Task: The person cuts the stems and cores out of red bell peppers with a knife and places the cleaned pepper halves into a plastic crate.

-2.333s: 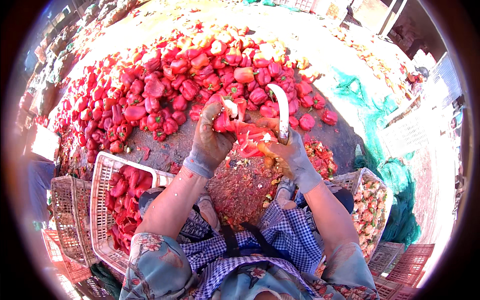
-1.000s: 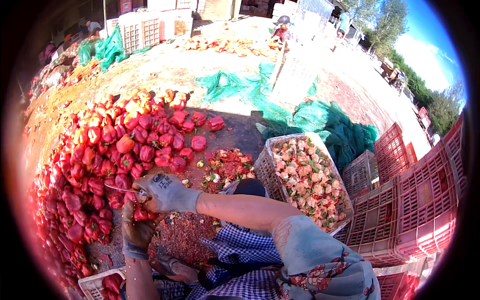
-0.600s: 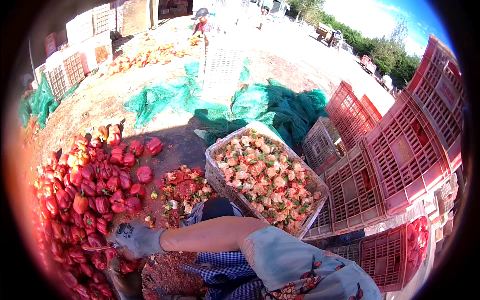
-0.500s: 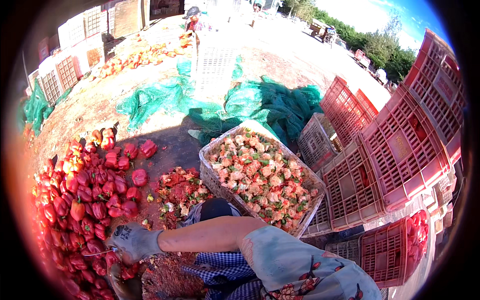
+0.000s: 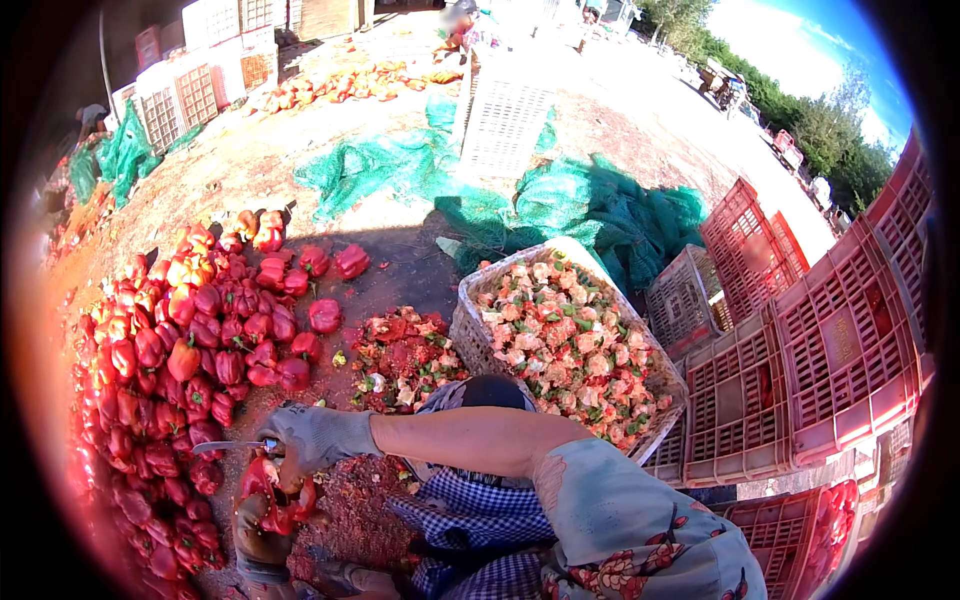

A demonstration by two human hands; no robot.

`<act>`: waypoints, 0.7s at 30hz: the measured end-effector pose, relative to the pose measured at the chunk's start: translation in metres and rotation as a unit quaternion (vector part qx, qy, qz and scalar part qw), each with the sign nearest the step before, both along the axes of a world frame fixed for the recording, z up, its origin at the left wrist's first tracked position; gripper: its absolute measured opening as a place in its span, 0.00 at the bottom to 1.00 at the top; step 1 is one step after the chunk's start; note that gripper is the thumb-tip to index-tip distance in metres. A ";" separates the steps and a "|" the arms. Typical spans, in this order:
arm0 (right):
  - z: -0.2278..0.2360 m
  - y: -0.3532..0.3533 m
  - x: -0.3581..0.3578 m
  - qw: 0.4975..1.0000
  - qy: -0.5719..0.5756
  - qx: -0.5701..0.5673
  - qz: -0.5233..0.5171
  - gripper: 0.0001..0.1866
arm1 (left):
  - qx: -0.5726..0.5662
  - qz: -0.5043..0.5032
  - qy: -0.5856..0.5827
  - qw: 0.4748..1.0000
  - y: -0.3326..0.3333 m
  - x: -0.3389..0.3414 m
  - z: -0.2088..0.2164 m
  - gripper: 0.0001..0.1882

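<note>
My right hand [image 5: 318, 436], in a grey glove, grips a small knife [image 5: 236, 445] whose curved blade points left toward the pepper heap. Below it, my left hand [image 5: 262, 535], in a darker, stained glove, is closed on a red bell pepper [image 5: 298, 508] that looks cut open. The fingers of my right hand reach down to the top of that pepper. Whole red bell peppers [image 5: 215, 330] lie in a large heap at the left. A pale crate [image 5: 470, 335] full of cut pepper cores stands ahead of my knee.
Pepper scraps [image 5: 405, 345] lie on the ground between heap and crate. Green netting [image 5: 590, 205] is bunched behind the crate. Stacked red crates [image 5: 840, 340] rise at the right. An upturned-looking pale crate stack [image 5: 505, 120] and another person [image 5: 462, 28] are farther off.
The view has shifted, so the scene sits farther right and lower. My hands have come away from the heap's edge, and a red pepper now shows plainly in my left hand.
</note>
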State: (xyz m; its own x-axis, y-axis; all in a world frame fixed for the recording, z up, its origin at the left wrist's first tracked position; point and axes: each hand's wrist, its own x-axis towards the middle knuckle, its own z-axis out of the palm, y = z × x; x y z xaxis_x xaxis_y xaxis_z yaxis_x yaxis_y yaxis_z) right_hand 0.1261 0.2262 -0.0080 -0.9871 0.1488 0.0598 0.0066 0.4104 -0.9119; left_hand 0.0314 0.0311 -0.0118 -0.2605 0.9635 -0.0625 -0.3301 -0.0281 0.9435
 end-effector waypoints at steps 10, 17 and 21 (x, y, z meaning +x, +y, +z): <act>0.016 -0.003 0.004 0.962 -0.071 -0.255 0.062 0.19 | -0.007 0.013 -0.293 0.956 -0.008 0.002 0.007 0.36; 0.021 -0.011 0.001 0.986 -0.034 -0.152 0.061 0.22 | 0.023 -0.040 -0.233 0.971 -0.019 -0.006 -0.005 0.40; 0.011 -0.026 0.000 0.996 0.071 0.057 -0.018 0.24 | 0.122 -0.017 -0.174 0.977 -0.013 -0.002 -0.017 0.47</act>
